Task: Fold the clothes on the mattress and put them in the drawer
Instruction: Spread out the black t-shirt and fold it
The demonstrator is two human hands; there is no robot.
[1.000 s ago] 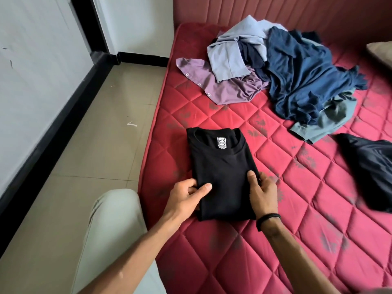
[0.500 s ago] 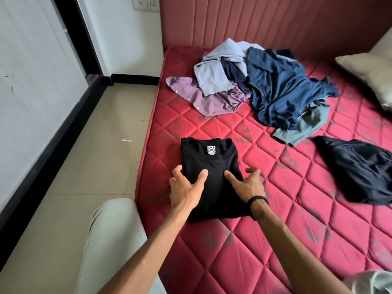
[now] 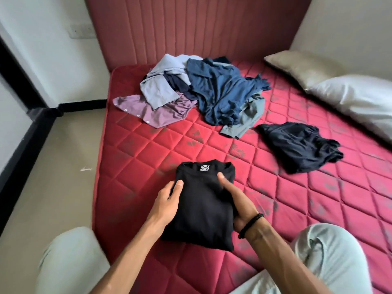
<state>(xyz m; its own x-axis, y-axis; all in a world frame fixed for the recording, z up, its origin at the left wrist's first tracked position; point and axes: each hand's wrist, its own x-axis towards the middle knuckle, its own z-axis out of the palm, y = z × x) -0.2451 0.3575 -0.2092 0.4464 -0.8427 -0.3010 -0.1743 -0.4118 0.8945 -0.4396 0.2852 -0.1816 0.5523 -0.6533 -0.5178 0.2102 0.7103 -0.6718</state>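
A folded black t-shirt (image 3: 203, 206) with a white neck label lies near the front left of the red quilted mattress (image 3: 148, 145). My left hand (image 3: 167, 200) grips its left edge with the thumb on top. At the right edge, my right hand (image 3: 239, 204) holds the shirt, thumb laid over the cloth and fingers tucked beneath. A heap of unfolded clothes (image 3: 218, 96) in navy, pale blue, purple and grey-green sits at the back of the mattress. A crumpled dark garment (image 3: 301, 149) lies apart on the right. No drawer is in view.
A beige pillow (image 3: 297, 66) and a white pillow (image 3: 360, 98) lie at the back right, against the wall. The padded red headboard (image 3: 191, 28) stands behind the mattress. Tiled floor (image 3: 63, 166) runs along the left. My knees (image 3: 70, 262) in pale trousers frame the bottom of the view.
Both hands have moved from pressing on top of the shirt to gripping its two side edges. The view has tilted up, showing more of the headboard and the pillows.
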